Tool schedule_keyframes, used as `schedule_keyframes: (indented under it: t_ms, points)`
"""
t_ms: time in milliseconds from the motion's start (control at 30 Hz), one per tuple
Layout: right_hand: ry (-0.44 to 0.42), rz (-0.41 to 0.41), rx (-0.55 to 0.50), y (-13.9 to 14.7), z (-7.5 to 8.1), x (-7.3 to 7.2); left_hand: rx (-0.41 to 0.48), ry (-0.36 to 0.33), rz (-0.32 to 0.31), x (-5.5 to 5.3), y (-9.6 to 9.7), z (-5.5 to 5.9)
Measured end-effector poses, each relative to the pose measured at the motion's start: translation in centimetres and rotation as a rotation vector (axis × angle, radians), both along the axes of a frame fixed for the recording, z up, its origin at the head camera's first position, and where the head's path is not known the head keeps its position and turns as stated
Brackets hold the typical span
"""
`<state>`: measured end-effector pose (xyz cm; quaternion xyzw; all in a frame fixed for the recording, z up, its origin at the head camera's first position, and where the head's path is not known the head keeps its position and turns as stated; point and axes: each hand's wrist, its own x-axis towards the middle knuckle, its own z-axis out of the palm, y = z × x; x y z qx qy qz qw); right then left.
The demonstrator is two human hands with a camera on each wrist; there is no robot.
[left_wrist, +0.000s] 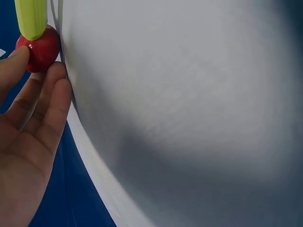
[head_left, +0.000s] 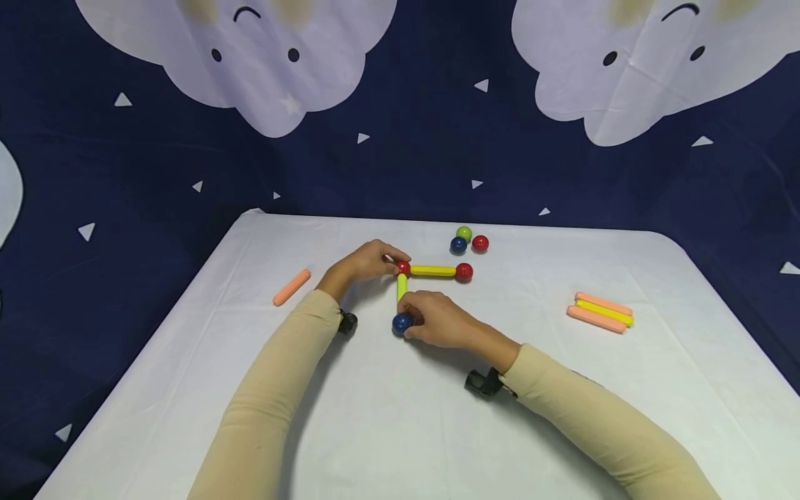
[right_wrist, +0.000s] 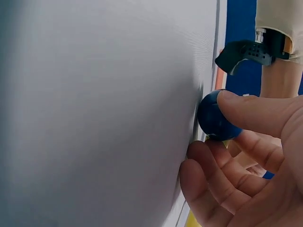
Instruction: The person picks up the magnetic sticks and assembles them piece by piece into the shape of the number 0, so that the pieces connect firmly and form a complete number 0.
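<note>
My left hand (head_left: 369,261) pinches a red ball (left_wrist: 46,51) between thumb and fingers at the corner of a joined shape. From that ball a yellow stick (head_left: 432,271) runs right to a second red ball (head_left: 464,272). A yellow-green stick (head_left: 402,288) leads from the corner toward me, its near part covered by my right hand (head_left: 442,319). The right thumb and fingers grip a blue ball (right_wrist: 215,116) at the near end of that stick. In the right wrist view the ball sits close against the white tabletop.
Behind the shape stand a green ball (head_left: 464,233), a blue ball (head_left: 458,246) and a red ball (head_left: 480,244). An orange stick (head_left: 292,287) lies left of my left hand. On the right, a yellow stick (head_left: 603,313) lies between two orange sticks (head_left: 596,319) on the white table (head_left: 387,430).
</note>
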<state>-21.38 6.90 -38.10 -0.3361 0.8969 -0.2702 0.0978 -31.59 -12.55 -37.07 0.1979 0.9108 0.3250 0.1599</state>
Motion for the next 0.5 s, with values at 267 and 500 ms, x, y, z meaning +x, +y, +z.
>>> schedule_keyframes:
  t_ms: [267, 500]
  points:
    - [-0.023, 0.002, 0.000, -0.18, -0.07, -0.19, 0.014, -0.019, 0.006, -0.07, -0.04, -0.17]
    - [-0.012, 0.000, 0.019, -0.45, -0.11, -0.20, 0.008, -0.009, 0.004, -0.08, -0.07, -0.25]
